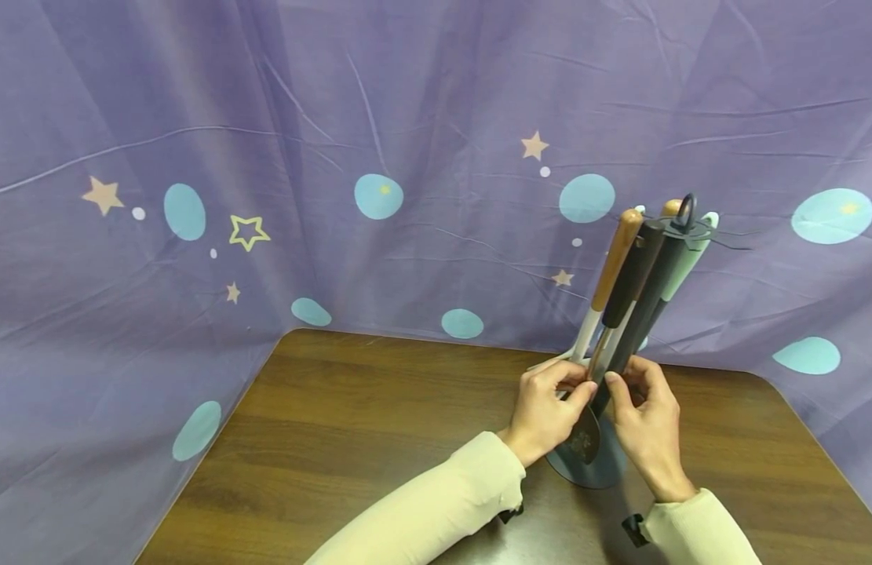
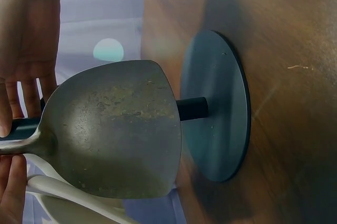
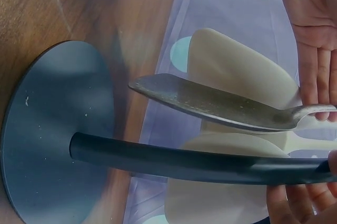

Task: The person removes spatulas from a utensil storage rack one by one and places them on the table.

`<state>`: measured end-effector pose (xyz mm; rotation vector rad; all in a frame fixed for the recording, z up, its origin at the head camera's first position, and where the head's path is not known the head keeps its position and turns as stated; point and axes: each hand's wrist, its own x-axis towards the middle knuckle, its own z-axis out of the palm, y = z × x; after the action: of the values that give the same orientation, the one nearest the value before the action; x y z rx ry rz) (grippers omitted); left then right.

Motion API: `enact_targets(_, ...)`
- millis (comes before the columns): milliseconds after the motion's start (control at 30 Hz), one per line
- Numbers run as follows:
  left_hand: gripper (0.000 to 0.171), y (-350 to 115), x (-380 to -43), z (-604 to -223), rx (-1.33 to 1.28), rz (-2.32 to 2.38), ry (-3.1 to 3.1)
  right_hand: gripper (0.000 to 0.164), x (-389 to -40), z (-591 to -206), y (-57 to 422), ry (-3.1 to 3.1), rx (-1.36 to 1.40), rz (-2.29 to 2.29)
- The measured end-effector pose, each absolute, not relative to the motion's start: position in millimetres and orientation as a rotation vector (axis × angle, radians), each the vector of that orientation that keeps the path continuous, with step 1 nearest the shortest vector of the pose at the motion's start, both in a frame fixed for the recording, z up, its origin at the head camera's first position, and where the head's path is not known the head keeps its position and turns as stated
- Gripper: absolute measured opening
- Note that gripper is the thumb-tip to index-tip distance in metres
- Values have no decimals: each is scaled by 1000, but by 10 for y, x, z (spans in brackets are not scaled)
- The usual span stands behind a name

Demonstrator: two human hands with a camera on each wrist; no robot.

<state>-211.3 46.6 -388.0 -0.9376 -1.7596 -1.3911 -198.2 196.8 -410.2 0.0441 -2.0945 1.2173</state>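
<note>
A dark utensil stand has a round base (image 1: pixel 611 464), a straight post (image 3: pixel 200 163) and a loop with wire hooks (image 1: pixel 686 213) on top. Between its thumb and fingers, my left hand (image 1: pixel 549 402) pinches the neck of a metal spatula (image 2: pixel 116 129). The spatula's dark handle (image 1: pixel 629 275) rises beside the post, and its worn blade hangs above the base. My right hand (image 1: pixel 647 424) grips the post from the other side, thumb in front. In the right wrist view, the right fingers (image 3: pixel 295 203) lie under the post; the left fingers (image 3: pixel 322 84) reach the spatula's neck.
Also on the stand hang a wooden-handled utensil (image 1: pixel 617 259) and one with a light green handle (image 1: pixel 690 259). Pale utensil heads (image 3: pixel 237 66) hang behind the spatula. A brown wooden table (image 1: pixel 379 424) carries the stand; a purple patterned curtain (image 1: pixel 436 94) surrounds it.
</note>
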Motion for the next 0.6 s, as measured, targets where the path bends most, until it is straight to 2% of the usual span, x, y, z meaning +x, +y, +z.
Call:
enact_targets(367, 13, 420, -2118, -3891, -919, -1410, -1762, 24, -1983, -4089, 1905, -2105, 53, 1203)
enact_targets(600, 13, 452, -2271, -4104, -899, -1405, -1775, 24, -1999, -4096, 1871, -2101, 73, 1219)
